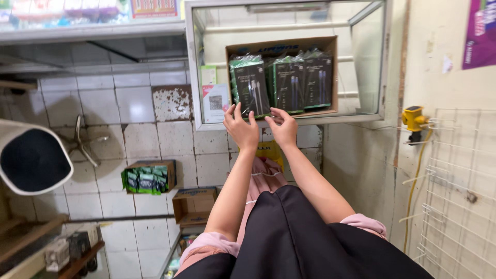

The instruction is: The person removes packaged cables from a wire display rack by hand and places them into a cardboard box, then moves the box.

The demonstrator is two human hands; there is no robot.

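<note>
We reach both bare hands toward the open brown cardboard box (281, 47) that sits inside the white-framed glass display case (192, 67). The box holds dark cable packs with green tops in clear wrap, standing side by side. Our left hand (241, 126) has its fingers (231, 111) spread and released at the lower edge of the leftmost dark cable pack (250, 86), touching or nearly touching it; we cannot tell which. Our right hand (283, 127) is curled, fingertips bent inward at the box's front lip below the middle dark cable pack (289, 82); whether it pinches anything is hidden by the fingers themselves.

Much is cut off. The box's lower edge disappears behind our hands, the packs' bottoms are covered, and the glass throws glare over the case's inside. Our pink sleeves (206, 243) and a black cloth (289, 237) fill the bottom of the view.

There is free space in the case to the right of the box, up to the frame. Left of the box stand a small green-and-white card (208, 75) and a white leaflet (215, 102). Farther off on the white tiled floor (134, 103) lie a second small cardboard box of green packs (149, 176) and an empty brown carton (194, 205), well apart from our hands. A white wire rack (457, 191) runs along the right edge.
</note>
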